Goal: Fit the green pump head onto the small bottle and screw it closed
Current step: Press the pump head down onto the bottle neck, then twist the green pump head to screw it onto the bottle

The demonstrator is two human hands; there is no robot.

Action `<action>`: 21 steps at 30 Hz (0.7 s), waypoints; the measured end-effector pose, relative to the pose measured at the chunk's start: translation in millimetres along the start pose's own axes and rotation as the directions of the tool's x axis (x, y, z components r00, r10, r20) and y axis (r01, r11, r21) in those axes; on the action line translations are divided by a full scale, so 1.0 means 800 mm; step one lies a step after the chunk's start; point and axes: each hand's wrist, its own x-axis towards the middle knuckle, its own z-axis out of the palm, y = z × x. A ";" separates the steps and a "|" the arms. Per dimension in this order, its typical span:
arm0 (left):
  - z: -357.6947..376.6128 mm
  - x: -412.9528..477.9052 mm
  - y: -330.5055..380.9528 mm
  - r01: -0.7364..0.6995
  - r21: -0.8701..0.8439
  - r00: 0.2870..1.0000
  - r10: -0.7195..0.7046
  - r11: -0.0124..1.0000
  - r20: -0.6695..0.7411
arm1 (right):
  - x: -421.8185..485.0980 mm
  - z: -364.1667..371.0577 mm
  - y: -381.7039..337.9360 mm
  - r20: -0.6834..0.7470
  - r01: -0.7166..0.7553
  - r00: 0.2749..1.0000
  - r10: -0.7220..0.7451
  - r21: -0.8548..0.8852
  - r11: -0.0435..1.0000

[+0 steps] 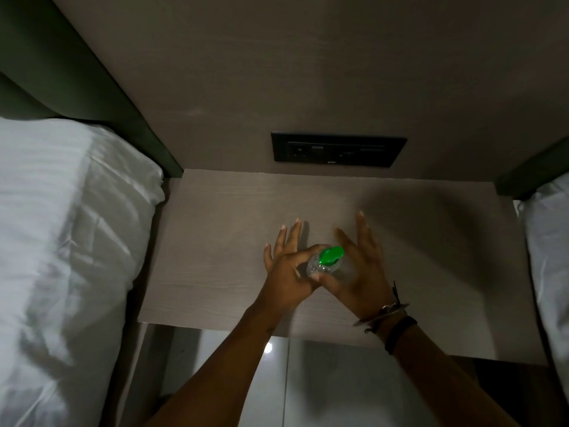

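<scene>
A small clear bottle (pixel 314 267) is held just above the middle of the pale wooden bedside table (pixel 215 241). The green pump head (pixel 331 254) sits on the bottle's top, tilted to the right. My left hand (pixel 286 272) grips the bottle between thumb and curled index finger, its other fingers stretched forward. My right hand (pixel 360 272) meets it from the right. Its thumb lies under the pump head and its index finger behind it, while its other fingers point up and away. The bottle's lower part is hidden by both hands.
A black socket panel (pixel 338 149) is set in the wall behind the table. White bedding (pixel 61 241) lies to the left and more white bedding (pixel 551 241) to the right. Glossy floor tiles (pixel 323 380) show below the table's front edge.
</scene>
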 end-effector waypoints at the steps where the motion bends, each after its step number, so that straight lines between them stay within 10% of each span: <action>1: 0.001 0.000 -0.001 -0.009 -0.008 1.000 0.009 1.000 -0.003 | 0.002 -0.003 -0.002 0.017 0.027 0.999 -0.027 0.013 1.000; 9: 0.005 0.000 -0.004 -0.013 -0.038 1.000 0.012 0.999 -0.018 | 0.017 -0.010 -0.008 -0.029 0.008 0.999 -0.016 -0.265 0.964; 21: 0.005 0.003 -0.009 -0.018 -0.033 1.000 0.018 0.999 -0.001 | 0.021 -0.006 -0.001 0.029 -0.005 1.000 0.012 -0.226 0.974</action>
